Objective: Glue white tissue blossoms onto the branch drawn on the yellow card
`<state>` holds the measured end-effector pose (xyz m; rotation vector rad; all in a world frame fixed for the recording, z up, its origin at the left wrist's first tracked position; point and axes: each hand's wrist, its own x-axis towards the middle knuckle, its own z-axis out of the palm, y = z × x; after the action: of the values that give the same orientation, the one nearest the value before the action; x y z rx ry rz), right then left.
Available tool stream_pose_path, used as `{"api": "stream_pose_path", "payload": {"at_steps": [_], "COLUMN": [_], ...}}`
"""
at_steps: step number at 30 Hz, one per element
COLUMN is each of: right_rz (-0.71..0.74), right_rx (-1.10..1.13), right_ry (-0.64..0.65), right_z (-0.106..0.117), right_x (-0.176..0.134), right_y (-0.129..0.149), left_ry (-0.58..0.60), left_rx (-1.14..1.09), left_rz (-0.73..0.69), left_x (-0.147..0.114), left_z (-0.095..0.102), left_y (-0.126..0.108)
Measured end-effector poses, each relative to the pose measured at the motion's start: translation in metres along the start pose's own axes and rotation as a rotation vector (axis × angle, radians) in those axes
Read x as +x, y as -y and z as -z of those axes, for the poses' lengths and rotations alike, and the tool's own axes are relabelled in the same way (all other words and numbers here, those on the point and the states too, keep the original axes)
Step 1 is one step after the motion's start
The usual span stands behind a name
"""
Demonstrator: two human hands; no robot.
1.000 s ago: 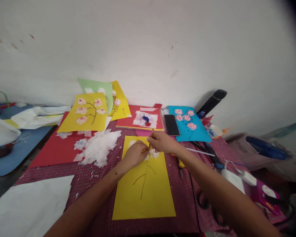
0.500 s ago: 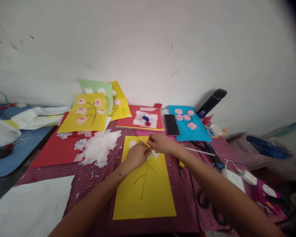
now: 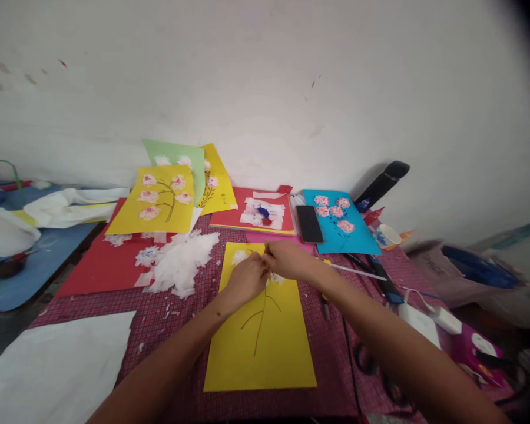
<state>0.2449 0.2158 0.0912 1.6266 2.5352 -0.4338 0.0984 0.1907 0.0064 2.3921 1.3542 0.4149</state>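
A yellow sheet of paper (image 3: 260, 365) lies in front of me, with a thin dark branch drawn on it. White paper tufts (image 3: 239, 257) sit near its top, and another white tuft (image 3: 275, 278) shows just below my hands. Over the upper part of the sheet, my left hand (image 3: 248, 274) and my right hand (image 3: 287, 259) meet with their fingertips pinched together. What lies between the fingers is hidden. To the left is a heap of torn white paper (image 3: 183, 262), partly on a red sheet (image 3: 90, 268).
Finished-looking flower pictures, such as a yellow card (image 3: 159, 203) and a blue card (image 3: 335, 229), stand at the back. A phone (image 3: 310, 224) and a paint-smeared white patch (image 3: 261, 213) lie between them. Scissors (image 3: 391, 383), a power strip (image 3: 424, 321) and a paper cup (image 3: 386, 235) are on the right.
My hands draw slightly closer together over the same spot, with the right fingers lowered a little. The whole view shifts slightly; the sheet and other things keep their places.
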Motion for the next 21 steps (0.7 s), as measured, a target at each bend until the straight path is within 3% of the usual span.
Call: {"api": "stream_pose_path", "payload": {"at_steps": [21], "right_rz": [0.022], "right_rx": [-0.128], "right_ry": [0.058], "right_z": [0.005], "right_x": [-0.005], "right_y": [0.018], "left_ry": [-0.011], "left_rx": [-0.017], "left_rz": [0.090], "left_x": [0.001], "left_z": [-0.002], "left_y": [-0.003]}}
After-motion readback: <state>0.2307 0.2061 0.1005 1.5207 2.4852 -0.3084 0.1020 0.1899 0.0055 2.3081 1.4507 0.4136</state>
